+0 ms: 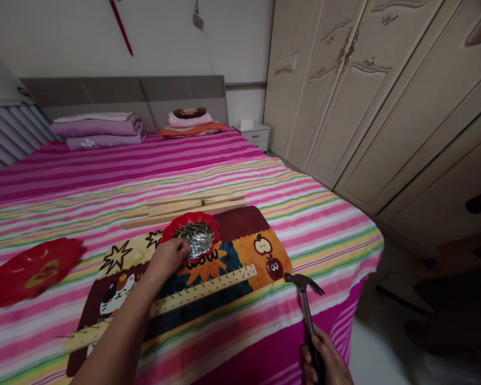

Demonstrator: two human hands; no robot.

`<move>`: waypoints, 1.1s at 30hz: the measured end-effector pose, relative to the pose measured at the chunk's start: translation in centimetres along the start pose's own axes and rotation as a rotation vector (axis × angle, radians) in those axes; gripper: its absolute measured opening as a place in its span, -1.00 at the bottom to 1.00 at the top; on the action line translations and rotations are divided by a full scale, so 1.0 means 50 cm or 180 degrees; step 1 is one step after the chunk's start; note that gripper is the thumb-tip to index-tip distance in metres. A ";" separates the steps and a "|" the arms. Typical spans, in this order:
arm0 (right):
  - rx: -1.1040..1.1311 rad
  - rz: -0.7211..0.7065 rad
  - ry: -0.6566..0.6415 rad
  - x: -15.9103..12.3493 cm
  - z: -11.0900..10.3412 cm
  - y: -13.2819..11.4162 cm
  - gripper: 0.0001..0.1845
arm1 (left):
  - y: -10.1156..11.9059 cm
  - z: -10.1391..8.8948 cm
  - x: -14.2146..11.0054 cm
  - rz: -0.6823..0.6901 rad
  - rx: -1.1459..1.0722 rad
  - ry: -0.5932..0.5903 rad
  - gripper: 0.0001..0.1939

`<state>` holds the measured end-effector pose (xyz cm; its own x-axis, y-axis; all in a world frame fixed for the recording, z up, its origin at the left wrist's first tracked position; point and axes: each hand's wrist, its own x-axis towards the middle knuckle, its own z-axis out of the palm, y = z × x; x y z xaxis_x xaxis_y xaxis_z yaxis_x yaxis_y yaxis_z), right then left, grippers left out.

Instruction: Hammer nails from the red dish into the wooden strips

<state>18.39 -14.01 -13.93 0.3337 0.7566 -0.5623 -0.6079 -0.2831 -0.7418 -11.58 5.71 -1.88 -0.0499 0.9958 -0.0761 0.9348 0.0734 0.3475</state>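
Hammer gripped by closed right hand, extended beyond it, long axis pointed forward, slightly left, nails reached by curled left hand, its hold unclear.

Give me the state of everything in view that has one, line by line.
Left hand: curled at the nails; contents hidden.
Right hand: closed around the hammer.
Hammer: held, claw to frame right.
Red dish: holding loose nails.
Wooden strip: studded with nails.
Other wooden strips: lying together.
Wardrobe doors: shut.
Quilts: folded.
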 end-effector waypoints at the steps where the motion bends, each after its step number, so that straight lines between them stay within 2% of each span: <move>1: -0.0002 0.0008 0.0001 -0.001 0.001 -0.001 -0.44 | -0.003 -0.002 -0.006 -0.0063 -0.0478 0.0022 -0.78; 4: -0.0030 0.0012 -0.0024 -0.002 0.002 -0.001 -0.45 | 0.000 -0.004 -0.034 -0.0190 -0.1988 -0.0171 -0.73; 6: -0.0046 -0.0008 -0.0046 -0.001 0.001 0.000 -0.45 | 0.010 -0.003 -0.056 -0.0216 -0.2699 -0.0389 -0.67; 10: -0.0021 -0.0062 -0.0062 -0.003 0.001 -0.002 -0.45 | 0.037 0.004 -0.098 -0.0323 -0.3544 -0.0664 -0.65; 14: -0.0070 -0.0076 -0.0083 -0.011 0.006 -0.009 -0.43 | 0.055 0.016 -0.128 -0.0624 -0.4210 -0.0568 -0.63; 19: -0.0066 -0.0040 -0.0197 -0.012 0.002 -0.012 -0.49 | 0.064 0.031 -0.153 -0.0994 -0.4290 -0.0740 -0.67; 24: -0.0119 -0.0047 -0.0253 -0.004 -0.003 -0.009 -0.49 | 0.077 0.052 -0.175 -0.0944 -0.4084 -0.0762 -0.58; 28: -0.0141 -0.0045 -0.0242 -0.003 -0.002 -0.010 -0.51 | 0.089 0.081 -0.188 -0.0912 -0.3766 -0.0769 -0.63; 33: -0.0118 -0.0058 -0.0248 -0.010 0.002 -0.015 -0.53 | 0.112 0.120 -0.190 -0.0773 -0.3434 -0.0606 -0.66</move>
<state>18.61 -14.11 -13.07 0.2866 0.8049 -0.5196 -0.5748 -0.2894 -0.7654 -3.78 -3.65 -4.84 -0.0485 0.9311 -0.3616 0.1091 0.3648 0.9247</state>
